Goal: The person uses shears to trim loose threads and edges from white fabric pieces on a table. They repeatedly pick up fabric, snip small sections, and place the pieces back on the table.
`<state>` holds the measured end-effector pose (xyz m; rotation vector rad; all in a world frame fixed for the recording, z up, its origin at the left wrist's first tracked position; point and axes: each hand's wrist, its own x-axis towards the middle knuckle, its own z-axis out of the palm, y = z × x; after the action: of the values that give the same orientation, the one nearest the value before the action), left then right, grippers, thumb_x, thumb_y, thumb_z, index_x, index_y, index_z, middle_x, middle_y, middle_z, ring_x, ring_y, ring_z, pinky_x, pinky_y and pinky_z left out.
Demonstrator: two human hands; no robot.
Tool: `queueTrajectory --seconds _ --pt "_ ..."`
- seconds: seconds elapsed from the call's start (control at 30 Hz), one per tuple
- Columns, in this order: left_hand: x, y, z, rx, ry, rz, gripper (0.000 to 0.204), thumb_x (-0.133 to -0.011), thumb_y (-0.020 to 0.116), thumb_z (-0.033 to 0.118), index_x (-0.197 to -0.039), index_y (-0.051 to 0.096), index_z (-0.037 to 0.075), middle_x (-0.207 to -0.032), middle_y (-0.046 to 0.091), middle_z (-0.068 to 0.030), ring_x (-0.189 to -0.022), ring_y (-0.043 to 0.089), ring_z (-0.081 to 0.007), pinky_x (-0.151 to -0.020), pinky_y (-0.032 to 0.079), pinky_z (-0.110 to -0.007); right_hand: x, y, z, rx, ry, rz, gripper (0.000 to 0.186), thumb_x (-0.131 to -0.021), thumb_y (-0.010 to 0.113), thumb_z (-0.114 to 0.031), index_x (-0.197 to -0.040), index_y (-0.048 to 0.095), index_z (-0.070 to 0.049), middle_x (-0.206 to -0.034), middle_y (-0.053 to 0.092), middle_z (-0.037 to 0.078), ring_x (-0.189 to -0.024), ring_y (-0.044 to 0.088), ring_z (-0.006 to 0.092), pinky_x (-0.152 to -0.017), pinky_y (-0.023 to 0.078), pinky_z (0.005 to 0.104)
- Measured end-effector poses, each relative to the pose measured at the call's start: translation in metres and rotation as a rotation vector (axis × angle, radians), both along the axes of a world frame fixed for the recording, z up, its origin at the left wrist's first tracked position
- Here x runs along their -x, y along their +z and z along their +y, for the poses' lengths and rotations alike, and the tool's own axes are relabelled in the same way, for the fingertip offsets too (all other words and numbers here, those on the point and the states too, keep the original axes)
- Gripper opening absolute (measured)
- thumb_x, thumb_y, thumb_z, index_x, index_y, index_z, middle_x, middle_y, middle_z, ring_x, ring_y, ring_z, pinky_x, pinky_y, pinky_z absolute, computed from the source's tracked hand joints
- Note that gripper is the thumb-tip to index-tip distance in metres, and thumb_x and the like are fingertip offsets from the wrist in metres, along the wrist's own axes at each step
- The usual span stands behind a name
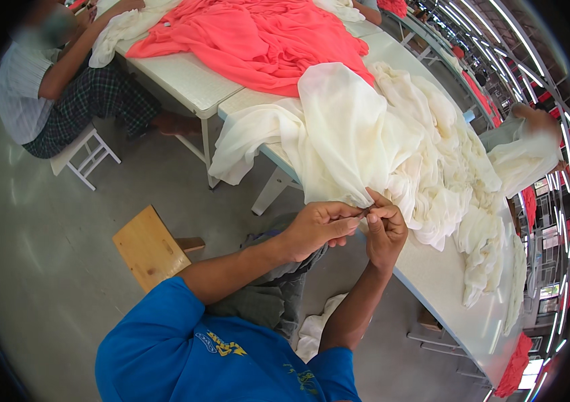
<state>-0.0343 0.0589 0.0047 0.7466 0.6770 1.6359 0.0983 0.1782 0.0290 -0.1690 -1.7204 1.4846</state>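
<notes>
A pile of thin cream fabric [338, 134] covers the near end of the white table. Both my hands are at its lower edge. My left hand [316, 230] is closed, thumb and fingers pinching a gathered edge of the cream fabric. Beside it, my right hand [384, 237] pinches the same edge, index finger and thumb bent. A small dark bit shows between the fingertips, too small to make out.
Coral fabric [245, 40] is heaped on the far table. A seated person [20, 100] is at upper left on a white stool [70, 157]. Another person [533, 127] handles cream fabric at right. A wooden stool [144, 248] stands left of my legs; white cloth [315, 328] lies below.
</notes>
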Motion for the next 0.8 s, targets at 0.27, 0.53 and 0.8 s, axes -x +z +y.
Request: queueTrajectory --seconds 0.27,0.53,0.8 --pt "-0.002 -0.006 0.005 -0.044 -0.006 -0.083 0.032 -0.098 0.065 0.022 -0.120 0.064 -0.002 -0.083 0.062 -0.0021 -0.071 0.056 -0.0073 -0.062 0.044 -0.020 0.000 0.000 0.000 -0.021 -0.018 -0.024 0.009 -0.094 0.068 -0.005 -0.096 0.062 0.001 -0.123 0.062 0.028 -0.090 0.068 0.0170 -0.084 0.054 0.0314" --pt "0.000 -0.002 -0.001 -0.011 0.039 0.044 0.034 -0.097 0.067 0.018 -0.123 0.062 -0.004 -0.091 0.066 -0.0050 -0.074 0.056 -0.0063 -0.066 0.048 -0.022 -0.001 -0.004 0.003 -0.040 -0.048 -0.018 0.010 -0.094 0.068 -0.005 -0.100 0.064 0.002 -0.118 0.066 0.024 -0.099 0.067 0.0185 -0.085 0.053 0.0304" --pt "0.000 -0.007 -0.009 -0.136 0.444 0.267 0.035 -0.091 0.075 0.009 -0.121 0.060 -0.001 -0.110 0.066 -0.0043 -0.091 0.057 -0.0052 -0.081 0.048 -0.021 0.003 0.003 -0.005 0.063 -0.099 -0.057 0.030 -0.088 0.071 0.004 -0.116 0.062 0.005 -0.120 0.067 0.016 -0.097 0.065 0.0149 -0.084 0.053 0.0269"
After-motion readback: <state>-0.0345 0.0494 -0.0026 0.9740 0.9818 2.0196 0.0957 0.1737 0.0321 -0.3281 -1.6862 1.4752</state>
